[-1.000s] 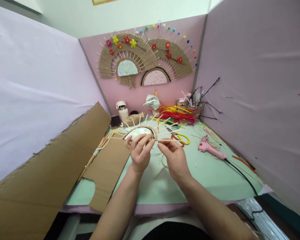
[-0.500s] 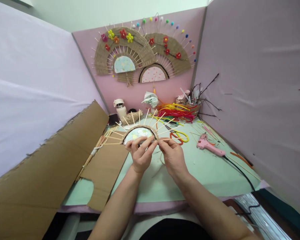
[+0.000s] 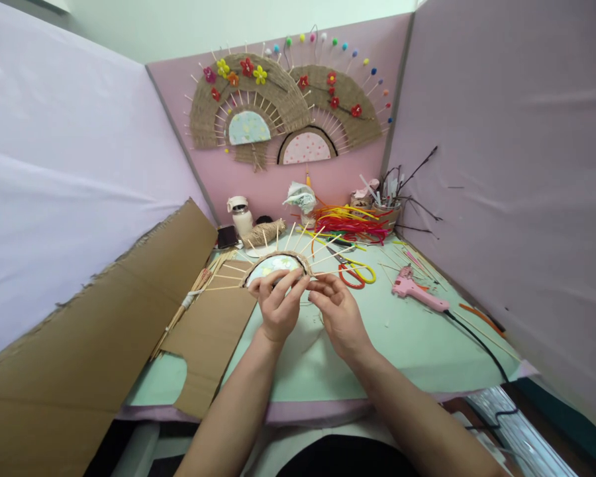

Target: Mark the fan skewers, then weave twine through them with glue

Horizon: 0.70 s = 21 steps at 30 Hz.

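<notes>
A small half-round fan frame (image 3: 269,267) with pale floral cloth, a dark inner edging and a twine-wrapped rim is held up over the table, its thin wooden sticks spreading outward. My left hand (image 3: 279,305) grips its lower edge with bent fingers. At the frame's right end, my right hand (image 3: 338,310) has thumb and fingers close together by the lowest stick, on what looks like the thin twine (image 3: 321,319). The twine's loose strand hangs below between the hands. Fingers hide the bottom of the cloth and the exact pinch point.
Scissors (image 3: 353,273) lie beyond my right hand, and a pink glue gun (image 3: 417,291) farther right. Cardboard (image 3: 213,315) and a stick bundle (image 3: 183,305) are at left. Behind stand a twine roll (image 3: 264,234), a bottle (image 3: 240,217) and coloured pipe cleaners (image 3: 350,228).
My right hand's fingers have shifted slightly left and curled at the frame's right end, the thumb dropping lower. The fan frame has tilted a little; my left hand keeps its hold.
</notes>
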### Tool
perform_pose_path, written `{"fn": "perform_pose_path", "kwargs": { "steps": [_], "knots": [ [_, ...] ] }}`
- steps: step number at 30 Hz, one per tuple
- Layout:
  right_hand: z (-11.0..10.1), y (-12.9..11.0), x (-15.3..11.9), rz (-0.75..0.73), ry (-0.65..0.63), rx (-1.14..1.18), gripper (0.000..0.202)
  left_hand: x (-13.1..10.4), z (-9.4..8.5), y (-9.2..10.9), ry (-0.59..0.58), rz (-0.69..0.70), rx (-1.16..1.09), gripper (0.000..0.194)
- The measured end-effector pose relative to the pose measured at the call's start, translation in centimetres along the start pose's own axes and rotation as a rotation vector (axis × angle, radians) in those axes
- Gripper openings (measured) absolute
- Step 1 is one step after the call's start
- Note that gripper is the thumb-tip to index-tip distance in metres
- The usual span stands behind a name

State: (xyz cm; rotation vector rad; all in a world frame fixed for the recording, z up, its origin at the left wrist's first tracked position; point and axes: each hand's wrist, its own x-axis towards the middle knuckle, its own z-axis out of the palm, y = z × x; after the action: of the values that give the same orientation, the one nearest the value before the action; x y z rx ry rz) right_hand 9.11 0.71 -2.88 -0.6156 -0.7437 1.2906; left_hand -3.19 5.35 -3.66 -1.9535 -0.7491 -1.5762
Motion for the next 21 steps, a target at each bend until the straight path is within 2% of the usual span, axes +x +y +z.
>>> {"fn": "perform_pose_path", "kwargs": {
  "steps": [5,10,17,21],
  "knots": [
    [-0.9,-1.9,1.6,0.236,-0.093,0.158,0.030,-0.1,0.2,0.0,-0.002,0.022,-0.007,0.030],
    [-0.9,-3.1,2.8,0.336,-0.235,0.246,0.029,-0.1,0.7,0.1,-0.079,0.035,-0.033,0.027],
    [-1.3,-1.0,4.4,0.353,-0.127,0.377,0.019,-0.1,1.3,0.4,-0.298,0.007,-0.030,0.027],
    [-2.2,-0.8,5.2,0.271,-0.047,0.350,0.019,-0.3,1.2,0.7,-0.293,-0.053,-0.084,0.031]
  ]
}}
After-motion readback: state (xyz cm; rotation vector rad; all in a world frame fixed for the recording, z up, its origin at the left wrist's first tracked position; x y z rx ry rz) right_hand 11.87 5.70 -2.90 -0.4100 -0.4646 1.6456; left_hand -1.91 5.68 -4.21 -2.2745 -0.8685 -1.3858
